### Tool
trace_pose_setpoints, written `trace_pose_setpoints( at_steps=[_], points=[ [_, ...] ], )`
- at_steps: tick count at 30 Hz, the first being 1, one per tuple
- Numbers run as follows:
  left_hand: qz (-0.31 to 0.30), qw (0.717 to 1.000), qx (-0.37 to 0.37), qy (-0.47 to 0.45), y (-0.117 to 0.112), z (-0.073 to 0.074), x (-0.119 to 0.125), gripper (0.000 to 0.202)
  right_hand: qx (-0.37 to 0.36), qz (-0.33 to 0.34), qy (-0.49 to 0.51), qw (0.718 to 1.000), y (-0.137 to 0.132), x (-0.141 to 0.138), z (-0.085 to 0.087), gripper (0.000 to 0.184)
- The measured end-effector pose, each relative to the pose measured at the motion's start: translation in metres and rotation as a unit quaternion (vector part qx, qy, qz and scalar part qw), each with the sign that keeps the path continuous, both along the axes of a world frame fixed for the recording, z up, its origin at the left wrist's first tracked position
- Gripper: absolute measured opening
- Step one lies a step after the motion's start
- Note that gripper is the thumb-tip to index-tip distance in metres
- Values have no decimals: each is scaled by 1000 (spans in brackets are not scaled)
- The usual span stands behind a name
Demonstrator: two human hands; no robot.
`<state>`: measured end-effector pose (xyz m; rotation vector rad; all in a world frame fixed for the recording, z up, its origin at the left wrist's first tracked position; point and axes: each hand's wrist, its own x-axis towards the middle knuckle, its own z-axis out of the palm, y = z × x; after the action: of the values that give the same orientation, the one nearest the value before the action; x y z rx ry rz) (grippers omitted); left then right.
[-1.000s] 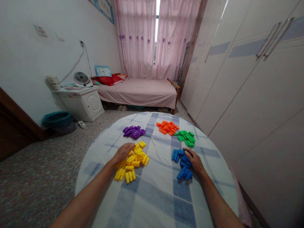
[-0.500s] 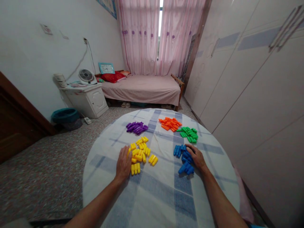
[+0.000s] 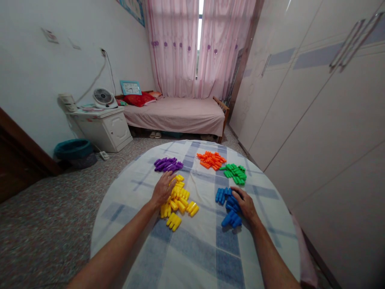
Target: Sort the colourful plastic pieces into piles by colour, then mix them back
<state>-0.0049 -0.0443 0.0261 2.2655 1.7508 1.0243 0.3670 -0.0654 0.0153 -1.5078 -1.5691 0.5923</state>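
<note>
A round table (image 3: 192, 257) with a blue-checked white cloth carries five piles of small plastic pegs. My left hand (image 3: 163, 188) lies flat, fingers stretched out, on the left side of the yellow pile (image 3: 179, 200). Over on the right edge of the blue pile (image 3: 228, 206), my right hand (image 3: 246, 204) rests with its fingers lying on the pegs. Beyond them sit a purple pile (image 3: 167, 164), an orange pile (image 3: 211, 160) and a green pile (image 3: 235, 173), all untouched.
White wardrobe doors (image 3: 315, 120) stand close along the table's right side. Behind the table are a pink bed (image 3: 177, 114), a white cabinet (image 3: 100, 128) with a fan (image 3: 102, 97), and a teal basin (image 3: 72, 149) on the floor.
My left hand slid from the near left edge of the yellow pile up to its far left side, shifting the yellow pegs. My right hand stayed on the blue pile.
</note>
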Motion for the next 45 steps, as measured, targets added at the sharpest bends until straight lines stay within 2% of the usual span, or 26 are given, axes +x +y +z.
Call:
trace_pose_setpoints(
  at_steps=[4, 8, 10, 13, 15, 17, 19, 22, 25, 28, 30, 32, 34, 38, 40, 45],
  points=[
    [-95, 993, -38, 63, 28, 9, 11, 44, -5, -5, 7, 1000, 0, 0, -1, 46],
    [-141, 984, -60, 91, 30, 11, 26, 39, -7, 2, 0, 1000, 0, 1, -2, 44],
    [-156, 981, -53, 98, 16, 16, 28, 38, -4, 3, -1, 1000, 0, 1, -2, 44],
    [-179, 975, -17, 130, -22, 25, 30, 40, -2, 1, -4, 1000, 1, 2, -2, 43],
    [-234, 958, -16, 167, -52, 30, 32, 49, 1, 0, -8, 1000, 1, 2, -2, 42],
    [-289, 935, -29, 204, -75, 31, 36, 61, 3, 0, -15, 1000, 1, 1, -2, 42],
    [-297, 927, -39, 225, -88, 27, 40, 63, 5, 2, -26, 1000, 1, 0, -1, 42],
    [-265, 937, -30, 225, -90, 17, 41, 54, 14, 11, -49, 999, -1, -2, 1, 40],
    [-230, 956, 9, 181, -76, 12, 32, 47, 18, 25, -65, 997, -4, -4, 1, 38],
    [-141, 986, 46, 72, -56, 12, 14, 40, 12, 36, -60, 997, -4, -3, -1, 38],
    [-71, 996, 39, -30, -43, 12, 0, 39, 21, 14, -54, 998, 2, 1, 0, 39],
    [-6, 991, 8, -133, -32, 9, -11, 42, 50, -34, -54, 997, 16, 9, 3, 43],
    [50, 974, -36, -218, -26, 1, -18, 45, 79, -93, -77, 990, 37, 20, 8, 49],
    [134, 921, -100, -352, -19, -19, -24, 51, 35, -150, -172, 973, 87, 43, 16, 51],
    [139, 910, -113, -373, -16, -27, -27, 52, 4, -148, -192, 970, 110, 50, 16, 48],
    [114, 938, -123, -302, -10, -32, -34, 50, -57, -129, -211, 967, 151, 57, 9, 49]
  ],
)
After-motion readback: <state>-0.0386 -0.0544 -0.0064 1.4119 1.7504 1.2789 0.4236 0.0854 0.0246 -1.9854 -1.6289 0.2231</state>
